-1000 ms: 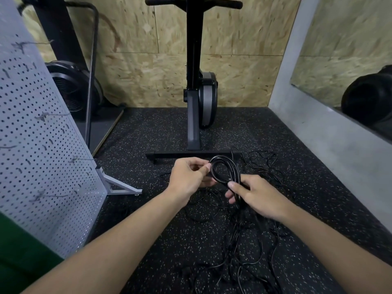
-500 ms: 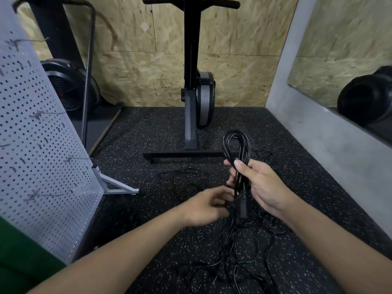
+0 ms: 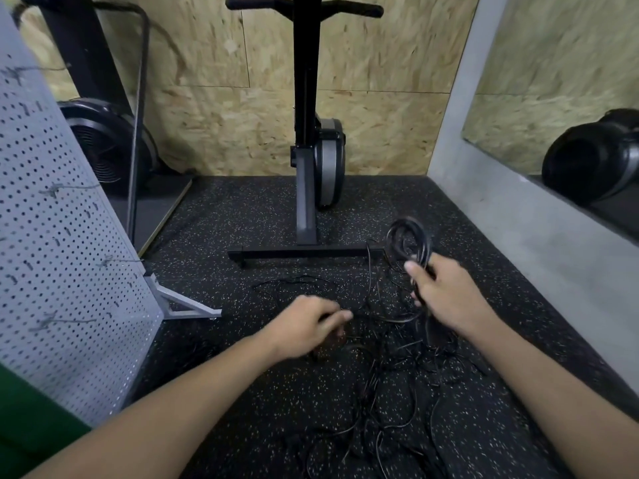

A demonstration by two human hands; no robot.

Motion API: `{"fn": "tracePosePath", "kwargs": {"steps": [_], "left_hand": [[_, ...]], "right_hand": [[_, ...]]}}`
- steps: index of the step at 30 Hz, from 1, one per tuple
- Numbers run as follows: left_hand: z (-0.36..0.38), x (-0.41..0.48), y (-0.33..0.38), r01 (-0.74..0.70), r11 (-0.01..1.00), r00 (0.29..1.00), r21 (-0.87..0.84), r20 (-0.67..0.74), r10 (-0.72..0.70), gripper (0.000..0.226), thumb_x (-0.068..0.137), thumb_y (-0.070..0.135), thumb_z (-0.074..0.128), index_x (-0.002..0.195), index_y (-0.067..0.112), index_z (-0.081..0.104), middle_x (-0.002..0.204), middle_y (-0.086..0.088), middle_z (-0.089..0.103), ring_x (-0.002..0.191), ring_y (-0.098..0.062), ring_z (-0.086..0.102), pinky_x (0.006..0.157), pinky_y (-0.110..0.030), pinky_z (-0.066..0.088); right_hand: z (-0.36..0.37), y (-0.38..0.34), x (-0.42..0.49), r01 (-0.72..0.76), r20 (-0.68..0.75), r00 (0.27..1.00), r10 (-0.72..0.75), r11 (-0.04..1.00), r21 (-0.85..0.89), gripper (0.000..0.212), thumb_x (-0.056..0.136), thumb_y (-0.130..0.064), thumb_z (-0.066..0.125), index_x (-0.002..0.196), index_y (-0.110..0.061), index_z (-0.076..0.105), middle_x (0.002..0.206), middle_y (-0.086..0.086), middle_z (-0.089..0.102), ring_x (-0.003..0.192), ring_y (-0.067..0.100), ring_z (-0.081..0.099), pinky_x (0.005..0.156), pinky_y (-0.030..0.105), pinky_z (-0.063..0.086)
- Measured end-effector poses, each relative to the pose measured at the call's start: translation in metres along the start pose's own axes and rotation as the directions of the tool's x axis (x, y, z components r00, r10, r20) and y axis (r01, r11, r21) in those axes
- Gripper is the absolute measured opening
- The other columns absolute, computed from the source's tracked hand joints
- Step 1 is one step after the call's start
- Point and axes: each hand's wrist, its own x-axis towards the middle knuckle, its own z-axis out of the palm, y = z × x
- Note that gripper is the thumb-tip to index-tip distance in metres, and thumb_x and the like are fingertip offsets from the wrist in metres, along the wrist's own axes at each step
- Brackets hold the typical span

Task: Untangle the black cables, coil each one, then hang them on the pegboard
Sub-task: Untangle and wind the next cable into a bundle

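My right hand point(image 3: 446, 295) grips a coiled black cable point(image 3: 408, 242), whose loops stand up above the fist. A loose tail runs down from the coil toward the floor. My left hand point(image 3: 307, 326) is low over the tangle of black cables point(image 3: 390, 385) on the speckled floor, fingers curled around a dark cable end; the grip is blurred. The grey pegboard point(image 3: 62, 271) stands tilted at the left, with several wire hooks sticking out of it.
A black exercise machine point(image 3: 307, 167) with a flat base bar point(image 3: 304, 252) stands just beyond the cables. The pegboard's metal foot point(image 3: 183, 304) juts onto the floor. A fan machine point(image 3: 107, 146) sits back left; a grey wall with a mirror point(image 3: 539, 216) runs along the right.
My right hand has carried the coil to the right and a little lower. My left hand has let go of the coil and dropped onto the tangle on the floor.
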Motion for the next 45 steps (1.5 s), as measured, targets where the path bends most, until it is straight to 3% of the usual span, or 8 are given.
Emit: {"fn": "tracePosePath", "kwargs": {"steps": [6, 10, 14, 18, 29, 33, 38, 45], "left_hand": [[-0.036, 0.007, 0.035, -0.23, 0.972, 0.919, 0.041, -0.319, 0.231, 0.028, 0.087, 0.048, 0.078, 0.08, 0.021, 0.071, 0.078, 0.01, 0.058, 0.069, -0.006, 0.051, 0.063, -0.016, 0.038], [-0.045, 0.013, 0.036, -0.217, 0.976, 0.906, 0.017, -0.368, 0.208, 0.027, 0.08, 0.043, 0.086, 0.081, 0.018, 0.076, 0.079, 0.006, 0.061, 0.07, -0.005, 0.052, 0.063, -0.017, 0.041], [-0.047, 0.015, 0.03, -0.161, 0.983, 0.895, -0.082, -0.432, 0.111, 0.029, 0.075, 0.045, 0.09, 0.08, 0.02, 0.077, 0.078, 0.005, 0.066, 0.072, -0.008, 0.057, 0.064, -0.023, 0.045], [-0.051, 0.012, 0.027, -0.102, 0.977, 0.896, -0.186, -0.444, 0.009, 0.038, 0.071, 0.038, 0.095, 0.084, 0.015, 0.067, 0.075, 0.01, 0.065, 0.066, 0.002, 0.054, 0.063, -0.016, 0.046], [-0.054, 0.002, -0.01, 0.108, 0.94, 0.97, -0.323, -0.173, -0.171, 0.03, 0.107, 0.047, 0.052, 0.1, 0.025, 0.072, 0.095, 0.005, 0.078, 0.099, -0.015, 0.072, 0.098, -0.038, 0.054], [-0.038, 0.004, 0.003, 0.08, 0.952, 0.96, -0.296, -0.233, -0.153, 0.019, 0.108, 0.023, 0.056, 0.104, 0.017, 0.074, 0.091, 0.005, 0.08, 0.09, -0.008, 0.076, 0.09, -0.032, 0.059], [-0.022, 0.013, 0.044, 0.11, 0.609, 0.903, -0.786, -0.176, -0.391, 0.026, 0.111, 0.015, 0.048, 0.114, 0.003, 0.071, 0.102, -0.017, 0.079, 0.087, -0.029, 0.079, 0.074, -0.034, 0.065], [-0.019, 0.015, 0.056, 0.192, 0.362, 0.83, -0.912, -0.046, -0.556, 0.028, 0.111, 0.012, 0.047, 0.109, -0.001, 0.071, 0.094, -0.016, 0.08, 0.084, -0.026, 0.079, 0.068, -0.03, 0.064]], "right_hand": [[0.012, 0.005, 0.002, 0.05, 0.272, 0.962, 0.032, 0.955, -0.291, 0.03, 0.108, -0.045, 0.048, 0.104, -0.023, 0.067, 0.089, 0.003, 0.071, 0.083, 0.02, 0.069, 0.083, 0.038, 0.054], [0.021, -0.004, -0.008, 0.159, 0.449, 0.893, -0.036, 0.958, -0.239, 0.049, 0.108, -0.052, 0.039, 0.099, -0.012, 0.067, 0.088, 0.001, 0.07, 0.084, 0.019, 0.065, 0.079, 0.038, 0.048], [0.022, -0.015, -0.018, 0.102, 0.516, 0.854, -0.066, 0.994, -0.041, 0.065, 0.101, -0.073, 0.024, 0.127, -0.036, 0.071, 0.129, -0.014, 0.069, 0.123, 0.004, 0.059, 0.11, 0.034, 0.04], [0.024, -0.018, -0.019, 0.2, 0.58, 0.805, -0.126, 0.978, -0.065, 0.078, 0.088, -0.088, 0.036, 0.118, -0.025, 0.069, 0.116, 0.003, 0.074, 0.106, 0.023, 0.069, 0.102, 0.047, 0.049], [0.016, -0.003, -0.009, 0.218, 0.323, 0.915, -0.24, 0.97, 0.104, 0.037, 0.104, -0.046, 0.053, 0.076, -0.023, 0.055, 0.06, -0.016, 0.049, 0.057, 0.006, 0.046, 0.064, 0.035, 0.038], [0.024, 0.003, -0.009, 0.226, 0.185, 0.952, -0.244, 0.968, 0.109, 0.02, 0.105, -0.045, 0.052, 0.106, -0.035, 0.07, 0.091, 0.005, 0.075, 0.084, 0.026, 0.068, 0.084, 0.044, 0.053], [0.039, -0.001, -0.008, 0.25, 0.064, 0.965, -0.255, 0.965, 0.082, 0.013, 0.106, -0.036, 0.055, 0.114, -0.039, 0.065, 0.096, -0.018, 0.071, 0.084, -0.004, 0.064, 0.073, 0.008, 0.044], [0.05, 0.005, -0.005, 0.212, 0.213, 0.957, -0.197, 0.976, -0.053, 0.034, 0.106, -0.048, 0.048, 0.126, -0.027, 0.065, 0.109, -0.007, 0.071, 0.091, 0.004, 0.064, 0.08, 0.023, 0.051]]}}
